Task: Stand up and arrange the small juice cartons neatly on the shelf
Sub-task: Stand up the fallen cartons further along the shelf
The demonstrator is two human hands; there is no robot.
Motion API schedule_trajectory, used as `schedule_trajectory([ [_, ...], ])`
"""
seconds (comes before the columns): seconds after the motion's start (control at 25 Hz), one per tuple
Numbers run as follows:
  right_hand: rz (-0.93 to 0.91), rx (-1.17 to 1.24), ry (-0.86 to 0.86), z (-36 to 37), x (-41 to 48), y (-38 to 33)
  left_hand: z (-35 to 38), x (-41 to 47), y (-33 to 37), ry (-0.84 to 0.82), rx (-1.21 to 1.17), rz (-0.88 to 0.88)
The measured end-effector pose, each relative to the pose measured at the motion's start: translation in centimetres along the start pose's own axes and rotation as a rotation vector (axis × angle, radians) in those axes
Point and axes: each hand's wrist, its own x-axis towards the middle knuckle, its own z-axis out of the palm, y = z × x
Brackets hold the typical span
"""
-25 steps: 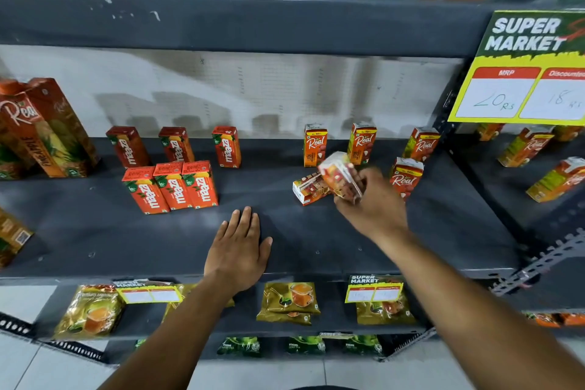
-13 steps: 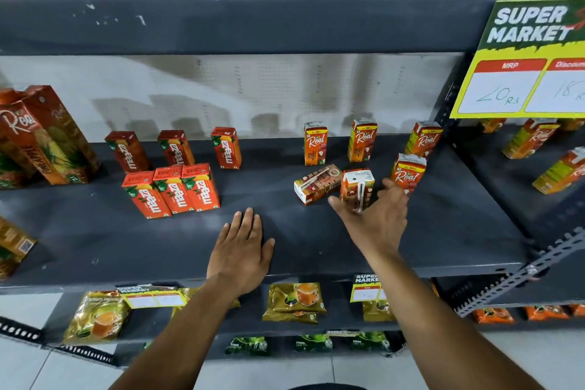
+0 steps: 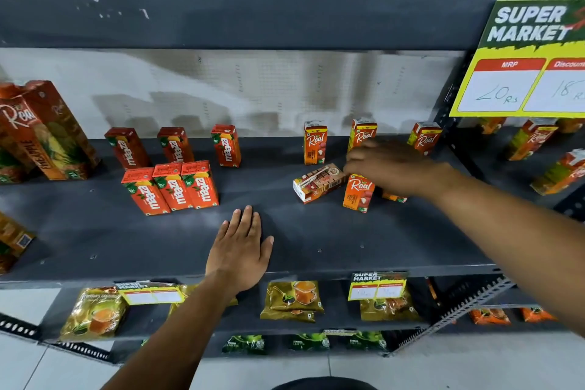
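Small orange Real juice cartons stand on the grey shelf (image 3: 316, 247): three in a back row (image 3: 315, 142), (image 3: 363, 133), (image 3: 424, 137), and one upright in front (image 3: 359, 194). Another Real carton (image 3: 318, 183) lies on its side. My right hand (image 3: 389, 168) reaches palm down over the front cartons, its fingertips at the right end of the lying carton. It largely hides one more carton (image 3: 394, 198). My left hand (image 3: 241, 247) rests flat on the shelf's front. Red Maaza cartons stand to the left, three in a tight front row (image 3: 172, 188).
Three more Maaza cartons (image 3: 175, 144) stand spaced along the back. Large Real cartons (image 3: 44, 133) fill the far left. A yellow price sign (image 3: 531, 57) hangs at the upper right. The neighbouring shelf on the right holds more cartons (image 3: 531, 139). Pouches (image 3: 292, 299) lie on the shelf below.
My right hand set the carton it held upright on the shelf, let go of it, and moved back and left to the lying carton. The left hand stayed put.
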Motion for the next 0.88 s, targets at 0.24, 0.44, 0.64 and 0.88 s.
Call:
schedule_trajectory([
  [0.24, -0.048, -0.002, -0.120, -1.2, -0.6, 0.2, 0.0, -0.1, 0.1, 0.013, 0.004, 0.007],
  [0.44, -0.016, 0.195, 0.035, -1.5, 4.2, -5.1, -0.1, 0.0, 0.0, 0.004, 0.012, 0.010],
  [0.64, 0.064, -0.040, -0.169, 2.6, 9.1, -6.6, -0.4, -0.1, 0.1, -0.021, 0.000, -0.001],
  [0.88, -0.008, 0.188, -0.046, 1.8, 9.6, -6.5, -0.4, -0.2, 0.0, -0.015, -0.013, 0.003],
])
